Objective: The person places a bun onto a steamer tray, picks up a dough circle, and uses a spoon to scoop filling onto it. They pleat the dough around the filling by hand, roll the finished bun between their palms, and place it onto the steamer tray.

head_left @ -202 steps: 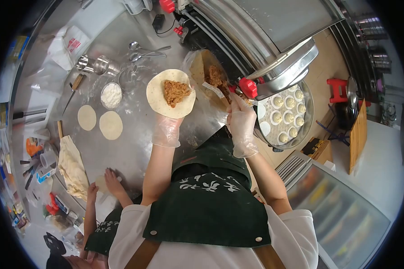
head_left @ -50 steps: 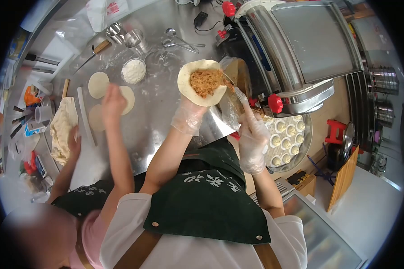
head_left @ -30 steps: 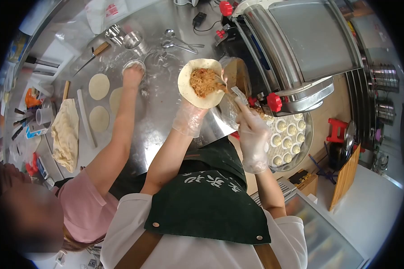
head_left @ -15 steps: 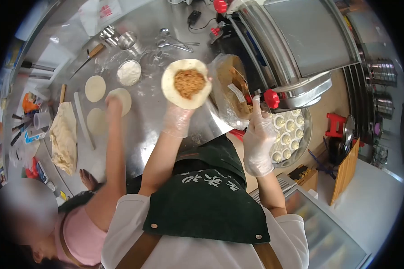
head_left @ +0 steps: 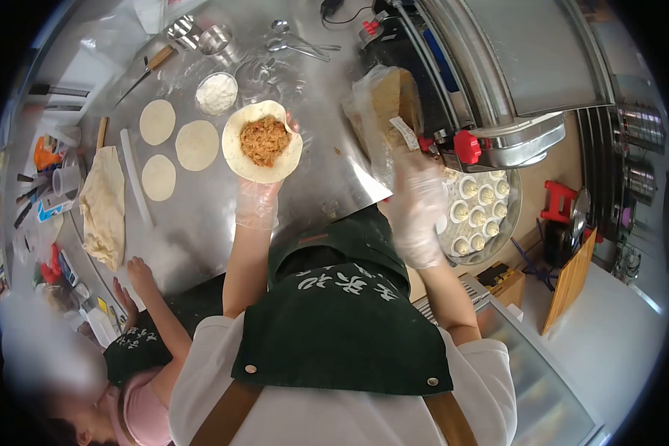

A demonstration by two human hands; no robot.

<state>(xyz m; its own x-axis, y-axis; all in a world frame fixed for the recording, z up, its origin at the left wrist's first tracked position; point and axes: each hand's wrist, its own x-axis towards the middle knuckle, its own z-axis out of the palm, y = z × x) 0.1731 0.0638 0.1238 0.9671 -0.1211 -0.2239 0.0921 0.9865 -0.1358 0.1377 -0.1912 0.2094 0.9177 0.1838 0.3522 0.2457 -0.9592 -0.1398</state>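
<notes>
My left hand (head_left: 259, 204), in a clear plastic glove, holds up a round dough wrapper (head_left: 232, 141) from below. A mound of brown, shredded-looking filling (head_left: 265, 141) sits in its middle, and the wrapper's right edge is creased near my fingers. My gloved right hand (head_left: 418, 215) is smeared by motion beside a clear plastic bag (head_left: 368, 111) with brown contents and a white label. Its fingers are too blurred to read. Three flat dough rounds (head_left: 197, 146) lie on the steel table to the left, near a bowl of white flour (head_left: 217, 94).
A steel machine with red knobs (head_left: 467, 147) stands at right, above a round tray (head_left: 464, 259) of small white cups. A co-worker's hands (head_left: 140, 275) are at the table's lower left, near a large piece of dough (head_left: 104, 208). Spoons (head_left: 297, 48) and a knife (head_left: 147, 68) lie farther back.
My left hand has moved left with the filled wrapper. My right hand has shifted slightly left and blurred. The co-worker's hand has withdrawn from the dough rounds towards the table's near edge.
</notes>
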